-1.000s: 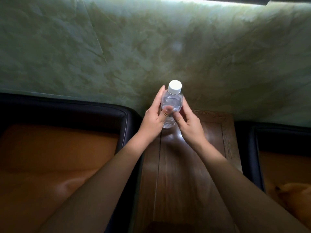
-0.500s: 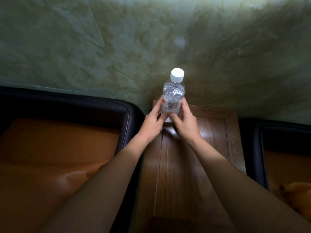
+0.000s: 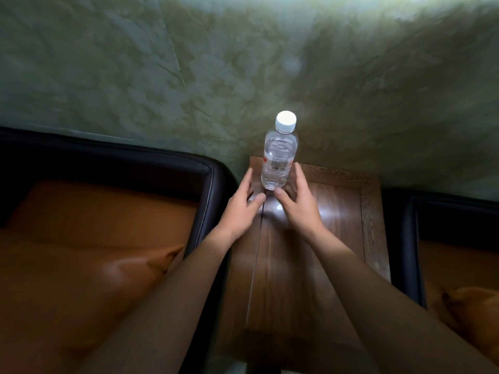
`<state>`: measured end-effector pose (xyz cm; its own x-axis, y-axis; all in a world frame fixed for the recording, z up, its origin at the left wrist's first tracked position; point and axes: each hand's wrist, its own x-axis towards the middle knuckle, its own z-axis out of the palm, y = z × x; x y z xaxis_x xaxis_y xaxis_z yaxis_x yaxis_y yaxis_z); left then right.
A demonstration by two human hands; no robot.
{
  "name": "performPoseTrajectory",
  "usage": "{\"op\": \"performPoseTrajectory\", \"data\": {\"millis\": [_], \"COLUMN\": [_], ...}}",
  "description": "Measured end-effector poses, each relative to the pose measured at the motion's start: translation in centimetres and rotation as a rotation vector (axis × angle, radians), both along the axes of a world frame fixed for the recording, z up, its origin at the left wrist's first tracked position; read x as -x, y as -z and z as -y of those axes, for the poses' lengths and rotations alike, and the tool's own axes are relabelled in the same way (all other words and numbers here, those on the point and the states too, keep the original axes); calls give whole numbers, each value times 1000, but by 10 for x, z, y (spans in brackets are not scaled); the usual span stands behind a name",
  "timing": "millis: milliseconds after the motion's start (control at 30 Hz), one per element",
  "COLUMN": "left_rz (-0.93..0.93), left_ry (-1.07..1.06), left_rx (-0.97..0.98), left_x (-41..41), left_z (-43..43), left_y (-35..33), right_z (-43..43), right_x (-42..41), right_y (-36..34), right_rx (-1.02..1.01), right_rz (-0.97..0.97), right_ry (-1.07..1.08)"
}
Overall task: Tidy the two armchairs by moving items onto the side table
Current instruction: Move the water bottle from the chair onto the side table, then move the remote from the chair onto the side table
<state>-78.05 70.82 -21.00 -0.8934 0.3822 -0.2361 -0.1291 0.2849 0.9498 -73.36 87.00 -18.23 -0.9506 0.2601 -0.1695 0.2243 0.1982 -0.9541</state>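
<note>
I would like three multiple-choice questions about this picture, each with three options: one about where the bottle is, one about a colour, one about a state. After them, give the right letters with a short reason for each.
1. Where is the water bottle?
A. on the seat of the left armchair
B. on the side table, at its far end
C. on the floor

2. What colour is the bottle's cap?
A. blue
B. red
C. white

3. How is the bottle placed?
A. upright, with the cap on
B. lying on its side
C. upside down

Answers:
1 B: its base rests on the wooden top, close to the wall.
2 C: the cap is plainly white.
3 A: the cap sits on the neck and points up.
</note>
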Motion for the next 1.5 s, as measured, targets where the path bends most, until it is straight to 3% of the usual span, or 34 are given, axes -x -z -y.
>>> {"op": "performPoseTrajectory", "data": {"millis": [200, 367, 633, 833, 967, 1133, 1367, 1500], "left_rz": [2, 110, 285, 448, 386, 288, 207, 176], "left_ry": [-109, -181, -331, -47, 14, -222, -441, -462], "left_rx": [131, 320, 232, 55, -7, 51, 193, 258], "left_x": [-58, -137, -306, -384, -421, -454, -460, -456], "left_z": [67, 155, 278, 344, 400, 493, 587, 623], "left_y": [-25, -70, -109, -117, -116, -116, -102, -82], "right_z": [30, 80, 233, 354, 409, 451, 505, 541], "right_x": [-48, -106, -211, -298, -355, -408, -433, -432], "right_y": [-16, -46, -62, -57, -47, -57, -71, -59], "right_rx": [173, 156, 237, 81, -52, -134, -285, -230], "right_rz": [177, 251, 370, 375, 292, 213, 79, 70], "right_ry": [188, 151, -76, -184, 4, 259, 346, 168]}}
